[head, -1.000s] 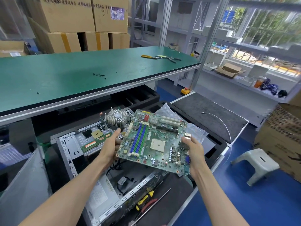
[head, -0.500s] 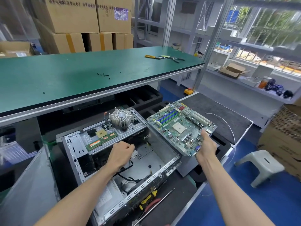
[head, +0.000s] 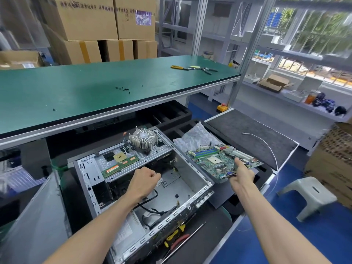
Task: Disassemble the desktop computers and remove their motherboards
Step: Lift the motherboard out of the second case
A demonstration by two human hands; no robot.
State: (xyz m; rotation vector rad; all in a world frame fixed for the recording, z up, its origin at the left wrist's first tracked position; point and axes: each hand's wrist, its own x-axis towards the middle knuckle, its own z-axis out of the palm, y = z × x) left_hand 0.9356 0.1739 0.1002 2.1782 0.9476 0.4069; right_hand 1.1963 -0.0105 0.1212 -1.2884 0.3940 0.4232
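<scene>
1. While the left hand (head: 142,182) hangs over the open computer case (head: 192,195), fingers curled into a loose fist, it grasps nothing I can make out; a black cable (head: 152,207) runs under the wrist.
2. Right hand (head: 241,175) is on the near edge of the motherboard (head: 217,161): thumb lies straight on top, the other fingers are hidden below, so pinching the board edge as far as I can see.
3. Motherboard is out of the case, just right of it, over a dark foam tray (head: 224,201). Whether it fully rests on the foam, can't tell.
4. A crumpled clear plastic bag (head: 194,137) lies behind the board, touching its far edge.
5. On the case's drive bracket: finned CPU heatsink (head: 142,139), a bare CPU chip (head: 119,156), a green RAM stick (head: 120,166).
6. In front of the case: yellow-handled pliers (head: 174,236), red-handled tool (head: 181,240), a long thin metal rod (head: 182,242).
7. Right: dark mat (head: 247,130) with a white cable (head: 266,145) across it; grey plastic stool (head: 308,195) on the blue floor.
8. Green workbench (head: 76,92) above: loose black screws (head: 122,88), hand tools (head: 192,68) at the far end. Cardboard boxes (head: 99,25) stacked behind.
</scene>
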